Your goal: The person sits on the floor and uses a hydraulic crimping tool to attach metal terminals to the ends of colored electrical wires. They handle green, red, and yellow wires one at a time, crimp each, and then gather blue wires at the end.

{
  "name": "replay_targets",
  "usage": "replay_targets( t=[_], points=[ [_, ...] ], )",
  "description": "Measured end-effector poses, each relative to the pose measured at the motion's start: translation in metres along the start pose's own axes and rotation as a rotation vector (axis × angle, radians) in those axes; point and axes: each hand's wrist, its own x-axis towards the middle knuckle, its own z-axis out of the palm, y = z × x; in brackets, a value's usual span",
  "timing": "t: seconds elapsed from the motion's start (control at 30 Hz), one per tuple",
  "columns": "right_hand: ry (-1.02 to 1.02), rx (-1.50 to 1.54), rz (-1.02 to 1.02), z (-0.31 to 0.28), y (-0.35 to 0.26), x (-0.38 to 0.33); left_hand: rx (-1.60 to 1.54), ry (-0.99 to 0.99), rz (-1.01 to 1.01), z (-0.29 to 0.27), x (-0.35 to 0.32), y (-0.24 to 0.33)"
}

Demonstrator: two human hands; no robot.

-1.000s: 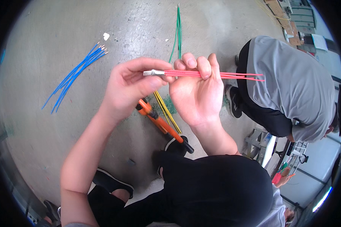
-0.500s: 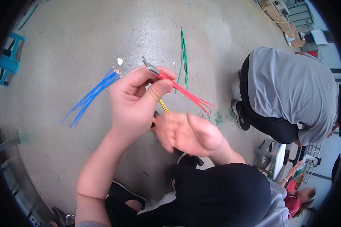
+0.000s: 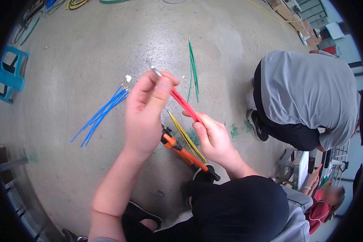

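A bundle of red wires (image 3: 184,105) is stretched slantwise between my two hands. My left hand (image 3: 147,107) is closed round its upper end, thumb on top, and a grey metallic tip (image 3: 155,71) sticks out past the fingers. The right hand (image 3: 215,139) is closed on the lower part of the same bundle, hiding its loose ends. Beneath my hands, an orange-and-black long-handled tool (image 3: 183,153) lies beside a bundle of yellow wires (image 3: 181,129). Green wires (image 3: 193,66) lie beyond my hands, and blue wires (image 3: 101,115) with bare copper ends lie to the left.
A person in a grey shirt (image 3: 310,97) crouches at the right. Behind, lower right, is another person in red (image 3: 319,213). A blue stool (image 3: 14,78) stands at the far left. White scraps (image 3: 128,78) dot the floor, and coiled cable (image 3: 76,4) lies at the far edge.
My right hand has come up and closed on the lower part of the red wires. The orange tool and yellow wires now show more fully below.
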Motion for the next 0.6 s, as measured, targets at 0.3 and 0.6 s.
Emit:
replay_targets(
  t=[0.3,0.6],
  points=[
    [0.03,-0.159,-0.029,0.017,0.009,0.0,-0.861,0.209,-0.422,-0.006,-0.006,-0.012],
    [0.314,-0.256,-0.395,0.017,0.026,0.01,-0.845,0.315,-0.52,-0.015,-0.006,-0.03]
  ],
)
